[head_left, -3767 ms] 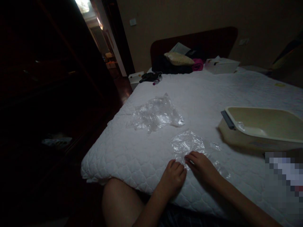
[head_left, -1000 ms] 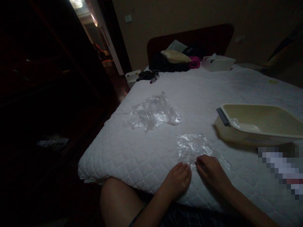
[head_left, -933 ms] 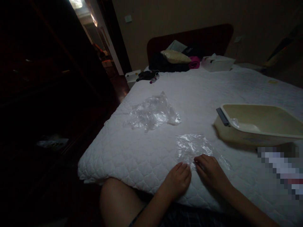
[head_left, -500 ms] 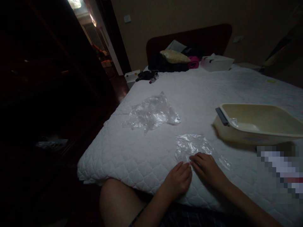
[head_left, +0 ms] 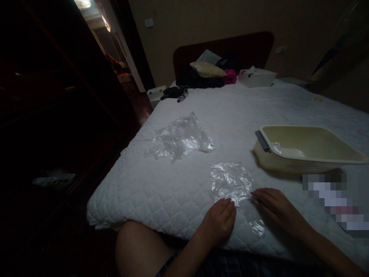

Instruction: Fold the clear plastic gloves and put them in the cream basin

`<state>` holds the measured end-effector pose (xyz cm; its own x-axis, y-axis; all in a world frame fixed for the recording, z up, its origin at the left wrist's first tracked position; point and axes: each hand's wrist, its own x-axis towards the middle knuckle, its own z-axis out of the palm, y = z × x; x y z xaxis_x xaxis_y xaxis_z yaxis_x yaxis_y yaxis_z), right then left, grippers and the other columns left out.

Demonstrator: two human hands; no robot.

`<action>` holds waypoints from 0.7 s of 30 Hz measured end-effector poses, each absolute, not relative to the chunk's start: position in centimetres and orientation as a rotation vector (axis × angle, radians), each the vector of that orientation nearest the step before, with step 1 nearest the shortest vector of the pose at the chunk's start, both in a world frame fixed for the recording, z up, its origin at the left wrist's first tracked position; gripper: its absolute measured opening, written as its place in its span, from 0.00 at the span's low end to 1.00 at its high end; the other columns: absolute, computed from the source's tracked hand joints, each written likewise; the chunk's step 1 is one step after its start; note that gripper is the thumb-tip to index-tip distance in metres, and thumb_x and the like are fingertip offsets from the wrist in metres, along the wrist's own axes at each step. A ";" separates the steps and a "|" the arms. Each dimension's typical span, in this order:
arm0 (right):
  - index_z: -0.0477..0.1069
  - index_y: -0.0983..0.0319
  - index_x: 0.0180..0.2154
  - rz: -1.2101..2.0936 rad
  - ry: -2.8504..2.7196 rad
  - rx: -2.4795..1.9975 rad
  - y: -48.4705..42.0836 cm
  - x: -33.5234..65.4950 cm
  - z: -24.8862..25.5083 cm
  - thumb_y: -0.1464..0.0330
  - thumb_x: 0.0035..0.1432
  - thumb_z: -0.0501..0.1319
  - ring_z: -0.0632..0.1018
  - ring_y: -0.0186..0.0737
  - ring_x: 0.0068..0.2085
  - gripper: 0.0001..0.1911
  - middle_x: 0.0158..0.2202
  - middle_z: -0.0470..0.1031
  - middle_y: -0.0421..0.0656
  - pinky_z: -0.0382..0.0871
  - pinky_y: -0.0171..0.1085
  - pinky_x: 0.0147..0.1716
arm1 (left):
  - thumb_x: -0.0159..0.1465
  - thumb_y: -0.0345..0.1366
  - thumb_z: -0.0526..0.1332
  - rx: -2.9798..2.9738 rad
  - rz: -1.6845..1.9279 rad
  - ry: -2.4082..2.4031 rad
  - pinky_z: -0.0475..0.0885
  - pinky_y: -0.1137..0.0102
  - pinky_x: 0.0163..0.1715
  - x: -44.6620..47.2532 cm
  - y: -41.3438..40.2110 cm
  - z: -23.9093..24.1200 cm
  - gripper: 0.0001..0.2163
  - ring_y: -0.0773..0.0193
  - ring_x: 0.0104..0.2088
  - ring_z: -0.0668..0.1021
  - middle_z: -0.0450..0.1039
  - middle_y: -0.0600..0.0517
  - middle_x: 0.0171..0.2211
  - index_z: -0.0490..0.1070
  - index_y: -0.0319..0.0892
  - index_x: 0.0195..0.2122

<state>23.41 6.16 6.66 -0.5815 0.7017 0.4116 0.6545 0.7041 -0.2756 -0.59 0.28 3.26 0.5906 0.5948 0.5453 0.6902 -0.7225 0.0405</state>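
A clear plastic bag (head_left: 229, 180) lies spread and crinkled on the white quilted bed in front of me. At its near edge, my left hand (head_left: 221, 220) has its fingers bent together, with the tips on the plastic. My right hand (head_left: 276, 207) is at the bag's right edge, fingers close together and fingertips pinching the film; its thumb is mostly hidden. Below and between the hands, a loose shiny part of the plastic (head_left: 256, 227) rests on the quilt. Farther off to the left lies a crumpled heap of clear plastic bags (head_left: 183, 138).
A cream plastic tub (head_left: 300, 165) with a grey handle stands to the right, a bit of clear plastic inside. Near the headboard (head_left: 253, 48) are a yellowish pillow (head_left: 208, 70), a magenta roll (head_left: 230, 77) and a white box (head_left: 257, 78). My bent knee (head_left: 141, 246) touches the bed's edge.
My right hand has moved right, away from my left hand, to the bag's right edge. The loose plastic part has shifted down and nearer to me. My left hand stays at the near edge.
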 end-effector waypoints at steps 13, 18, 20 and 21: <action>0.68 0.58 0.47 -0.078 -2.618 -0.809 5.2 23.7 5.2 0.75 0.60 0.49 0.74 0.42 0.44 0.16 0.43 0.75 0.46 0.62 0.47 0.46 | 0.64 0.27 0.50 -2.685 -0.739 -1.049 0.64 0.62 0.55 0.4 0.4 1.7 0.11 0.60 0.53 0.69 0.71 0.44 0.48 0.67 0.33 0.46; 0.68 0.59 0.43 0.147 -2.648 -0.885 5.0 23.0 6.4 0.72 0.57 0.53 0.74 0.41 0.42 0.12 0.39 0.75 0.44 0.58 0.50 0.49 | 0.65 0.28 0.50 -2.674 -0.720 -1.082 0.65 0.60 0.53 0.5 0.4 2.0 0.12 0.59 0.52 0.70 0.70 0.43 0.48 0.66 0.33 0.48; 0.68 0.59 0.41 0.194 -2.639 -0.896 4.9 22.7 6.8 0.73 0.56 0.54 0.73 0.41 0.42 0.10 0.38 0.74 0.44 0.57 0.50 0.50 | 0.65 0.27 0.50 -2.661 -0.747 -1.099 0.66 0.61 0.53 0.5 0.4 2.0 0.13 0.59 0.51 0.71 0.70 0.43 0.48 0.66 0.33 0.48; 0.68 0.59 0.40 0.208 -2.635 -0.893 4.8 22.6 7.0 0.73 0.56 0.55 0.73 0.41 0.42 0.10 0.38 0.74 0.44 0.57 0.50 0.50 | 0.65 0.27 0.49 -2.659 -0.757 -1.101 0.66 0.61 0.53 0.5 0.4 2.0 0.13 0.59 0.51 0.71 0.70 0.43 0.48 0.66 0.32 0.49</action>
